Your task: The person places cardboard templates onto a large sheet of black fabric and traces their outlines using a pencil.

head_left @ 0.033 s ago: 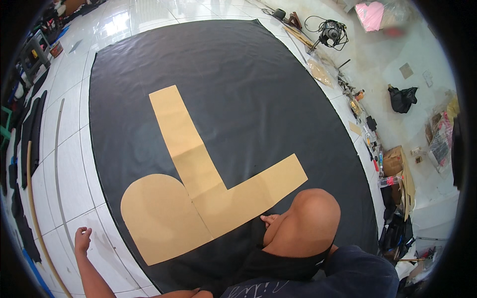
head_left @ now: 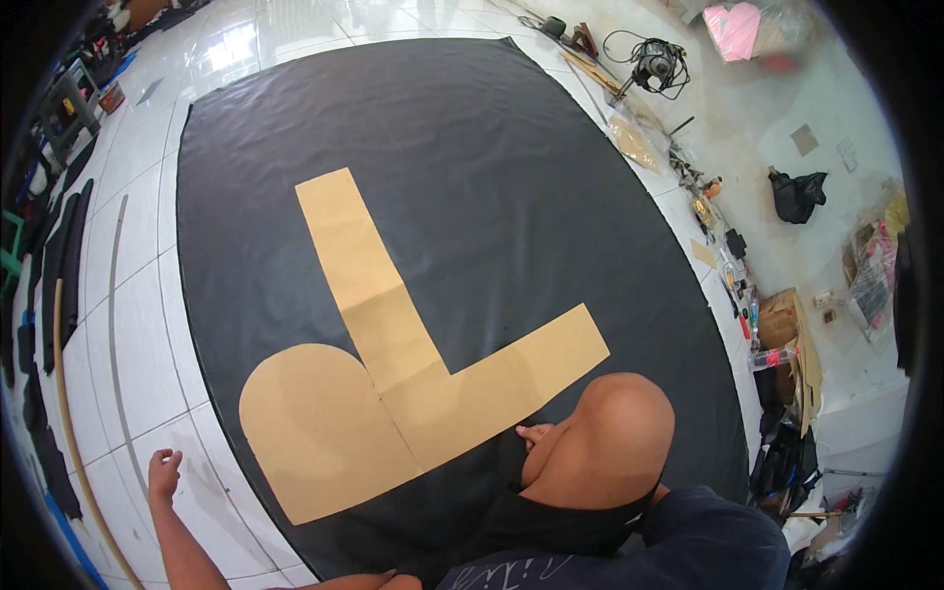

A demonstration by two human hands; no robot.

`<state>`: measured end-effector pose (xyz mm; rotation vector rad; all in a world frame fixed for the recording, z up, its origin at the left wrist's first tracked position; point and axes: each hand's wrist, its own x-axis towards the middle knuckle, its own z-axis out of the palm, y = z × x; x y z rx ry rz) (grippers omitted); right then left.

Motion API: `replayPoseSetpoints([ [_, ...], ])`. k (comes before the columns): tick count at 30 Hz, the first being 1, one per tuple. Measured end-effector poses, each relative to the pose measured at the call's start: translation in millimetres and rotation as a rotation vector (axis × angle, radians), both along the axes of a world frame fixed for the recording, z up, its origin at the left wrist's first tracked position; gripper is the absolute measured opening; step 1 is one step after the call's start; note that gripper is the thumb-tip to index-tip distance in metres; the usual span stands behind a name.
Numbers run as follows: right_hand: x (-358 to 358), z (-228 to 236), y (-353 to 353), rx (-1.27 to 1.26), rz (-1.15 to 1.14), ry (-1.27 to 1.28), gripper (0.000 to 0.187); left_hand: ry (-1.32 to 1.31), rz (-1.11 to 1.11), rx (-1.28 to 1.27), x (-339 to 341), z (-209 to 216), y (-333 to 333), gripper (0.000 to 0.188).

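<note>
A large tan card pattern [head_left: 430,389] lies flat on a wide black sheet [head_left: 472,167]. It has a rounded-end section [head_left: 315,433] at left, with a long arm running away from me and a shorter one to the right. A dark line separates the rounded section from the rest. My left hand [head_left: 164,474] is held over the tiles left of the sheet, empty, its fingers loosely bent and apart. Beside my bent right knee, the fingers of my right hand [head_left: 534,435] lie at the card's near edge; the knee hides the rest.
White floor tiles [head_left: 147,383] surround the sheet. A long thin strip [head_left: 115,295] and a wooden stick [head_left: 65,393] lie at left. Tools and a cardboard box [head_left: 782,320] line the right side. A corded dark device [head_left: 657,67] stands at the far right, near a black bag [head_left: 796,197].
</note>
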<state>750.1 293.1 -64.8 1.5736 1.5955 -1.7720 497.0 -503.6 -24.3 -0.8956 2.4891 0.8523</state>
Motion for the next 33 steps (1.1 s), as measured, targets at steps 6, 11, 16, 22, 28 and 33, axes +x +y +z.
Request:
replayPoseSetpoints([
  [6, -13.1, -9.0, -8.3, -0.015, 0.022, 0.016, 0.035, -0.020, -0.014, 0.004, -2.9, 1.8, 7.1, 0.051],
  [11, -29.8, -16.1, -19.3, -0.025, 0.046, 0.032, 0.035, -0.016, -0.010, -0.005, -0.4, 6.2, 5.1, 0.053],
  [16, -37.5, -17.6, -21.6, -0.022, 0.053, 0.033, 0.035, -0.019, -0.013, 0.011, -2.6, 7.1, 10.7, 0.053],
  [22, -42.1, -19.5, -19.1, -0.020, 0.054, 0.037, 0.035, -0.033, -0.016, -0.017, -3.1, 7.1, 10.6, 0.052],
  [28, -40.5, -19.8, -18.6, -0.020, 0.053, 0.033, 0.034, -0.019, -0.016, -0.011, -3.8, 7.3, 10.7, 0.051],
  [33, -39.9, -23.2, -20.2, -0.023, 0.058, 0.028, 0.034, -0.008, -0.023, -0.010, -3.0, 5.4, 9.1, 0.051],
])
